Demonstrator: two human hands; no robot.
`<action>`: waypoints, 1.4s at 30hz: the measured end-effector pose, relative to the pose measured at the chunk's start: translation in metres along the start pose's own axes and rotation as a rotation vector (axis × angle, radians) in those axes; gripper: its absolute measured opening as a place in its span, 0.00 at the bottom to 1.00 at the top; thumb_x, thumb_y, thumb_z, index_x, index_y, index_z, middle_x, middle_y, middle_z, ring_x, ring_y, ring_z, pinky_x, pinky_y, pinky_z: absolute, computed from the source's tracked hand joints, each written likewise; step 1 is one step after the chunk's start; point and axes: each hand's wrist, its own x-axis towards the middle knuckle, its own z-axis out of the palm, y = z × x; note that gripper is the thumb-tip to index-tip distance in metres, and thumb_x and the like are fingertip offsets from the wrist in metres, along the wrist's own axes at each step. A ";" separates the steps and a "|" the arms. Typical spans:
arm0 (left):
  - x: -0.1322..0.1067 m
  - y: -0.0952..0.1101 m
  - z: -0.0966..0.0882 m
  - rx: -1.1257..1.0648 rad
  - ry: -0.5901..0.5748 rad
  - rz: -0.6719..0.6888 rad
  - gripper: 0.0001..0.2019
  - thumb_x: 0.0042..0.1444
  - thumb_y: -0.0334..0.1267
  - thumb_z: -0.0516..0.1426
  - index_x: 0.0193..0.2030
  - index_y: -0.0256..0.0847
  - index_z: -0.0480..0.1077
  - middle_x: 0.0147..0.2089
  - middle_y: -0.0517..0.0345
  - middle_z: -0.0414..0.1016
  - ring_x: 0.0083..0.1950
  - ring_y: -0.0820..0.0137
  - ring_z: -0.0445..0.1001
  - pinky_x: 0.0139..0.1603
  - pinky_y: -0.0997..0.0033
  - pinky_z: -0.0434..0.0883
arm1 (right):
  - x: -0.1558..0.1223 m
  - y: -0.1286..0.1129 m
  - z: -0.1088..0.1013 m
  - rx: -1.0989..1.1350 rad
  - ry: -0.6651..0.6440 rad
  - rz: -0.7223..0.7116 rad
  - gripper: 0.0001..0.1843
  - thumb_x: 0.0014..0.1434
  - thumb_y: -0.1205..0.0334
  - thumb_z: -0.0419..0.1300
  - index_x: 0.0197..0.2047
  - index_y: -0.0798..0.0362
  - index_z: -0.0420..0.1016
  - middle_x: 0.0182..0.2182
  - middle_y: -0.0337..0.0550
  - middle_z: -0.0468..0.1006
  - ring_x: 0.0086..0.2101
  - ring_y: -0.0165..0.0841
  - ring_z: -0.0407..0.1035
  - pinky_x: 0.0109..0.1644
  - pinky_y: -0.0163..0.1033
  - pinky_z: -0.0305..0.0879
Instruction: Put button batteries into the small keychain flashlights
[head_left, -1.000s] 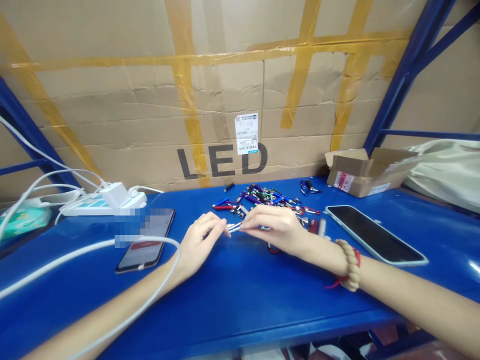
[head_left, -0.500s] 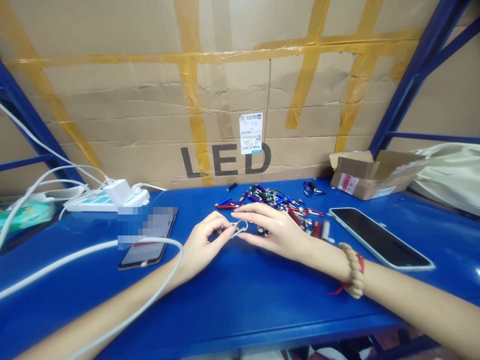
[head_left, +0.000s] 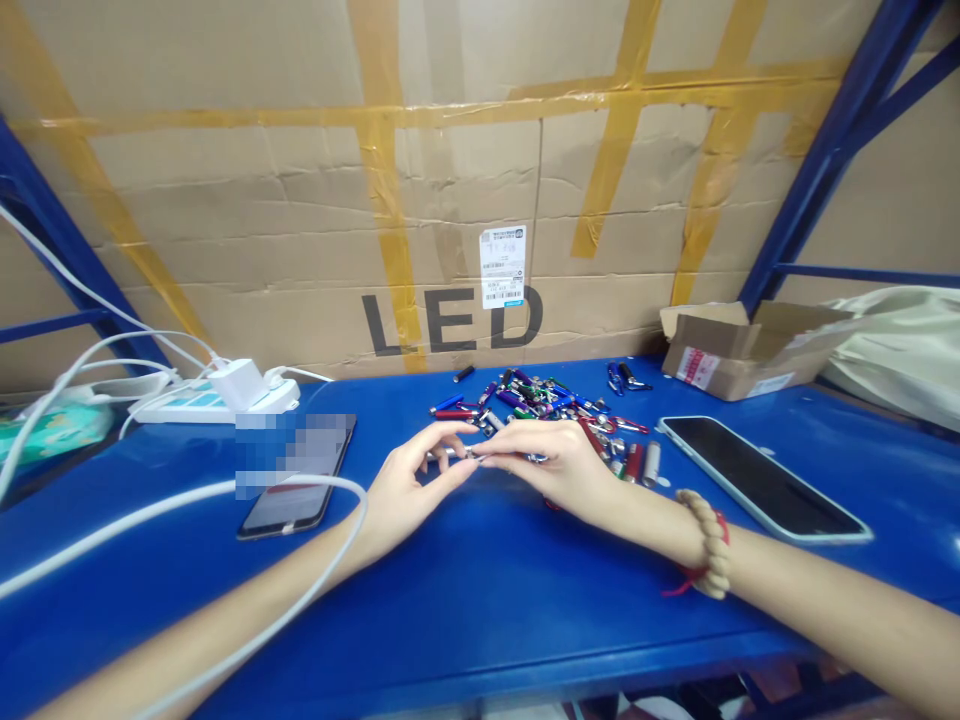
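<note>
Clip (head_left: 470,455) pinched between left hand (head_left: 406,488), right hand (head_left: 564,468); keychain pile (head_left: 546,400) behind.

"LED" on cardboard box (head_left: 450,200)

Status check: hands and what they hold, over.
Left hand, right hand both pinching small metal piece. Keychain pile close behind. White cable over left forearm.

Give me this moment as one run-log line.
left hand: pinches small metal piece | right hand: pinches its other end | behind hands: keychain pile | surface: blue table
</note>
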 end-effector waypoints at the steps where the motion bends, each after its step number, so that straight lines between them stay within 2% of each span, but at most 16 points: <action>1: 0.000 0.000 0.000 0.012 -0.011 0.020 0.12 0.56 0.42 0.54 0.44 0.41 0.70 0.39 0.57 0.71 0.37 0.72 0.67 0.40 0.73 0.63 | 0.000 -0.001 0.000 -0.007 -0.001 0.019 0.08 0.56 0.68 0.58 0.39 0.55 0.78 0.33 0.43 0.80 0.33 0.29 0.73 0.39 0.33 0.69; 4: 0.000 0.001 0.001 0.043 0.016 0.055 0.10 0.55 0.41 0.55 0.36 0.38 0.73 0.37 0.55 0.73 0.37 0.70 0.68 0.40 0.72 0.63 | 0.001 -0.003 -0.001 -0.015 0.028 0.097 0.06 0.55 0.65 0.60 0.36 0.55 0.78 0.30 0.41 0.80 0.30 0.28 0.73 0.36 0.32 0.69; 10: 0.003 -0.002 0.001 0.021 0.069 -0.001 0.11 0.55 0.42 0.53 0.36 0.38 0.72 0.33 0.57 0.72 0.31 0.73 0.66 0.34 0.73 0.63 | 0.001 -0.001 0.001 0.120 0.072 0.369 0.07 0.54 0.61 0.61 0.33 0.55 0.78 0.29 0.41 0.80 0.27 0.28 0.73 0.29 0.31 0.70; 14: 0.002 -0.001 0.001 0.038 0.028 -0.007 0.10 0.54 0.42 0.54 0.37 0.38 0.71 0.32 0.58 0.72 0.30 0.73 0.67 0.32 0.74 0.63 | 0.000 0.002 0.004 0.200 0.055 0.444 0.09 0.55 0.60 0.60 0.34 0.56 0.78 0.30 0.42 0.80 0.26 0.29 0.73 0.28 0.32 0.71; 18: 0.001 0.002 0.001 0.086 -0.031 0.004 0.12 0.58 0.42 0.50 0.37 0.38 0.70 0.28 0.59 0.73 0.29 0.74 0.68 0.29 0.76 0.63 | -0.001 0.003 0.005 0.185 0.034 0.423 0.09 0.55 0.60 0.59 0.36 0.55 0.78 0.33 0.43 0.79 0.29 0.29 0.73 0.31 0.33 0.71; 22: 0.001 0.002 0.000 0.196 0.016 0.056 0.11 0.56 0.39 0.52 0.33 0.36 0.74 0.28 0.58 0.74 0.27 0.74 0.68 0.28 0.76 0.62 | -0.001 0.003 0.004 0.121 -0.004 0.363 0.09 0.57 0.62 0.59 0.38 0.55 0.78 0.33 0.43 0.78 0.31 0.29 0.73 0.33 0.33 0.70; 28: 0.001 0.000 -0.001 0.231 0.039 0.113 0.13 0.55 0.38 0.53 0.35 0.35 0.78 0.26 0.55 0.74 0.25 0.74 0.67 0.27 0.76 0.63 | -0.002 0.005 0.001 -0.036 -0.193 0.101 0.09 0.58 0.62 0.57 0.38 0.54 0.79 0.29 0.43 0.77 0.30 0.28 0.70 0.36 0.34 0.67; 31: 0.001 0.001 -0.001 0.214 0.027 0.110 0.13 0.55 0.38 0.54 0.35 0.35 0.78 0.25 0.55 0.74 0.24 0.74 0.67 0.27 0.76 0.64 | -0.001 0.004 0.001 -0.030 -0.207 0.142 0.09 0.57 0.62 0.58 0.34 0.55 0.79 0.28 0.42 0.78 0.28 0.27 0.70 0.33 0.32 0.66; 35: 0.001 0.003 0.000 0.095 0.042 0.013 0.13 0.53 0.40 0.56 0.39 0.35 0.77 0.26 0.55 0.75 0.25 0.74 0.68 0.29 0.74 0.66 | 0.000 0.003 0.001 -0.038 -0.133 0.185 0.07 0.56 0.63 0.59 0.33 0.56 0.78 0.27 0.41 0.78 0.28 0.27 0.70 0.32 0.31 0.66; 39: 0.003 0.002 0.000 -0.109 0.090 -0.182 0.15 0.48 0.41 0.61 0.41 0.34 0.76 0.25 0.56 0.76 0.24 0.72 0.71 0.31 0.72 0.69 | 0.000 0.002 0.000 -0.093 -0.032 0.097 0.07 0.57 0.63 0.58 0.33 0.55 0.77 0.27 0.42 0.77 0.28 0.28 0.69 0.33 0.32 0.66; 42: 0.004 0.001 0.001 -0.241 0.138 -0.225 0.16 0.44 0.40 0.63 0.40 0.35 0.76 0.26 0.56 0.77 0.25 0.71 0.73 0.31 0.71 0.70 | 0.001 -0.002 0.000 -0.089 -0.014 0.083 0.07 0.58 0.63 0.57 0.34 0.55 0.76 0.28 0.42 0.77 0.29 0.27 0.70 0.34 0.32 0.67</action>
